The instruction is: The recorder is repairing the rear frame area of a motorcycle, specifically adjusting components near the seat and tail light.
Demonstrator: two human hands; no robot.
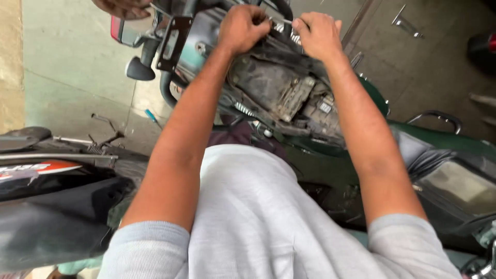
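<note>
Both hands clenched at the rear of the open frame (pixel 279 88) of a motorcycle (seat off): left hand (pixel 243 28) fisted on a thin metal rod (pixel 283 20), right hand (pixel 318 33) pinching its other end, likely steadying it. Another person's hand (pixel 124 7) beyond the frame, by the tail light (pixel 120 30). Screwdriver (pixel 152 116) on floor (pixel 77 77), left of frame.

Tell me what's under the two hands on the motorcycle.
Under the left hand and right hand lies the open frame bay with dirty battery; the hands hide what they grip.
</note>
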